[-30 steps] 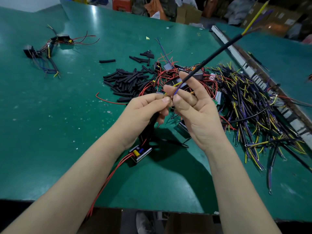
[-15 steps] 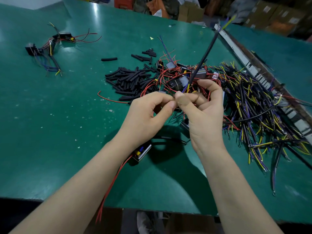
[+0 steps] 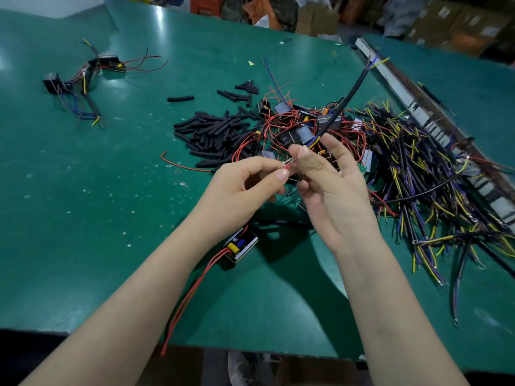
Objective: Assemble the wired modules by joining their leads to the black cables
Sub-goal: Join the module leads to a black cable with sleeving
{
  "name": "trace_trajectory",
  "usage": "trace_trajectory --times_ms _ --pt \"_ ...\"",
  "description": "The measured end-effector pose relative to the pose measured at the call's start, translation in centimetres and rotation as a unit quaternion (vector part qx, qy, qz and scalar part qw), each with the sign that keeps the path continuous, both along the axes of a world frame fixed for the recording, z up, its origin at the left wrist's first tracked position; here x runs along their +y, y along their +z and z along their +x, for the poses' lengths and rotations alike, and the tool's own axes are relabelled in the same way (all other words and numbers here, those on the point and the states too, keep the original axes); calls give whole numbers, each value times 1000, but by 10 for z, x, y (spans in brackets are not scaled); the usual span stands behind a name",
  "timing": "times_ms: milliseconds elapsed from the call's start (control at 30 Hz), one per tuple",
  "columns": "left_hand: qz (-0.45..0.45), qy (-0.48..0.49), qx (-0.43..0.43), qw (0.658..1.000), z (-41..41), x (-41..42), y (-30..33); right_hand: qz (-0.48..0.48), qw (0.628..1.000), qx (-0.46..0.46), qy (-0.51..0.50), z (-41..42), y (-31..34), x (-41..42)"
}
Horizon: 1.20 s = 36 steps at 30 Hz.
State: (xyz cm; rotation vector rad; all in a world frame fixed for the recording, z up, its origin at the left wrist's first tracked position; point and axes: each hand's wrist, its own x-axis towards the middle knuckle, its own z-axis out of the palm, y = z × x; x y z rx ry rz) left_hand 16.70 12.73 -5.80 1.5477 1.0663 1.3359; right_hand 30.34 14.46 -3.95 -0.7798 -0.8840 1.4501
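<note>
Landmark: the wired module lying on the green table, nearest the viewer, its red leads trailing toward the table edge. Directly beyond the module, the left hand pinches a red lead end between thumb and forefinger. Beside it, the right hand grips the black cable, thumb and curled fingers closed near its stripped yellow and blue conductors; the bare tips meet between the hands. Judgement: wires are light, limp and springy, strands fragile; hold by the insulation just behind the stripped ends. Beyond the hands, a heap of modules; left of that, black sleeving pieces; right, the cable pile. Far left beyond the module, finished assemblies
</note>
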Motion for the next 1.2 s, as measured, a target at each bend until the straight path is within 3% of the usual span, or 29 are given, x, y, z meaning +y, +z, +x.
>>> trace_trajectory --times_ms 300,633,833,1000,1200 --pt "-16 -15 -12 1000 1 -3 4 -24 998 49 12 -3 1 -3" --pt "-35 -61 -117 991 1 -6 7 8 998 55 17 -6 3 -7" --pt "-1 -6 -50 999 1 -4 5 49 998 37 0 -7 2 -8" --pt "33 68 29 997 1 -2 -2 92 994 -31 -48 -10 -1 -7" --pt "22 79 9 997 1 1 -3 78 996 -43 -18 -5 -1 -5"
